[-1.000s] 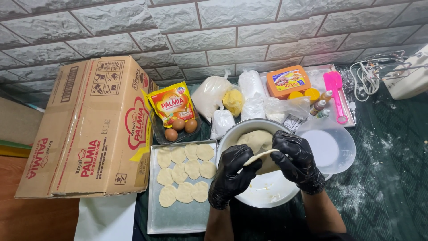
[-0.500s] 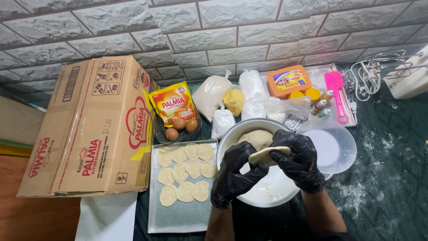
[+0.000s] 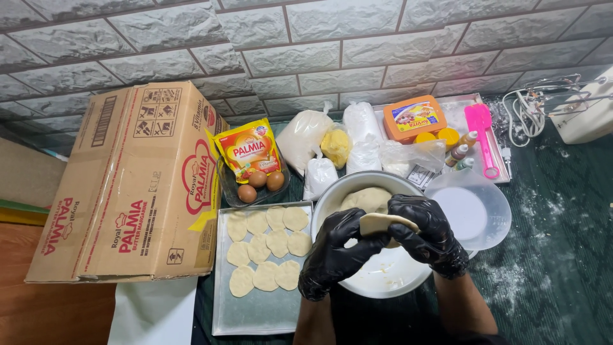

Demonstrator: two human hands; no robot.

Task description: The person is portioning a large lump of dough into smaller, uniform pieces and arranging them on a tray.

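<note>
Bowl sits centre on the counter, dough lump inside; tray at nine o'clock, carton beyond it, lid at three, bags at twelve

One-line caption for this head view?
Black-gloved left hand and right hand press a dough disc over a metal bowl, beside a tray.

Large brown cardboard box with red print lies at left. Yellow pouch stands beside it. Orange tub sits behind, near white bags.
</note>
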